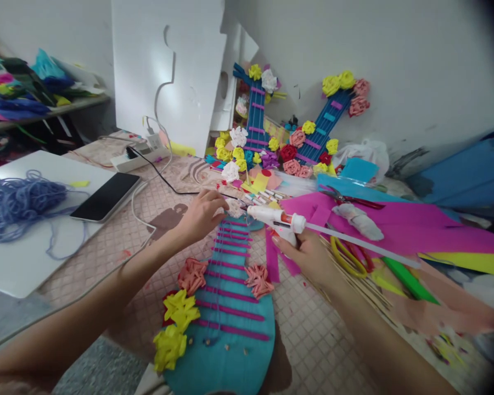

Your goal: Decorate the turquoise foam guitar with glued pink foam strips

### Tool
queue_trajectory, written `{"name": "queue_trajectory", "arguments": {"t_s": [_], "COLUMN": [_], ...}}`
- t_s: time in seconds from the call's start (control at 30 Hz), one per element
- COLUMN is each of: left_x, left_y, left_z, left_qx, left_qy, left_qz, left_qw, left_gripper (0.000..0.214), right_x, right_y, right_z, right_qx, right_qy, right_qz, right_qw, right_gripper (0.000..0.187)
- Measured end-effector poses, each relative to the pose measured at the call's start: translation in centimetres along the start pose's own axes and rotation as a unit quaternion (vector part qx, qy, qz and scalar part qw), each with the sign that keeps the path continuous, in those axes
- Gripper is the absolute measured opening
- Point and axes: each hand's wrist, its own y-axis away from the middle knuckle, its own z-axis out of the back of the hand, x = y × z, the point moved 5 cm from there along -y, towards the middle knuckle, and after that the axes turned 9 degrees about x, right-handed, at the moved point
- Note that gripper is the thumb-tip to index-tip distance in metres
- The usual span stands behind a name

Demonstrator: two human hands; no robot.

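A teal guitar-shaped craft board (234, 334) with pink strips lies on the tiled surface in front of me. Yellow paper flowers (175, 326) and salmon ones (191, 274) sit along its edges. My left hand (200, 216) pinches a small white paper flower (233, 207) against the top of the board. My right hand (307, 255) grips a white hot glue gun (278, 218), with its nozzle pointing left at that flower. A long glue stick (354, 241) pokes out of the back of the gun.
Two finished flower-covered guitar crafts (255, 126) (325, 129) lean on the wall behind. Magenta paper sheets (395, 219), yellow-handled scissors (348, 258) and a green marker (409, 280) lie right. A phone (105, 196), purple yarn (18, 203) and a power strip (138, 156) lie left.
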Motion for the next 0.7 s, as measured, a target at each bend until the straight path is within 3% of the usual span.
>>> {"name": "queue_trajectory", "arguments": {"t_s": [0.2,0.4,0.57,0.7], "left_x": [1.2,2.3,3.0,3.8], "left_y": [-2.7,-3.5,-3.7,-4.1], "left_z": [-1.4,-1.5,-1.6,-1.9], "left_qx": [0.031,0.033,0.04,0.08], "left_qy": [0.042,0.101,0.156,0.202], "left_qz": [-0.034,-0.042,-0.047,-0.058], "left_qw": [0.998,0.993,0.986,0.974], "left_gripper": [0.012,0.008,0.006,0.009], "right_x": [-0.7,-1.6,-1.3,-1.4], "right_y": [-0.4,-0.6,-0.6,-0.9], "right_z": [-0.4,-0.2,-0.8,-2.1], "right_qx": [0.014,0.006,0.037,0.058], "right_qy": [-0.005,0.029,0.044,0.054], "right_qz": [-0.015,-0.052,-0.041,-0.016], "right_qw": [1.0,0.998,0.998,0.997], "right_gripper": [0.033,0.034,0.032,0.031]}}
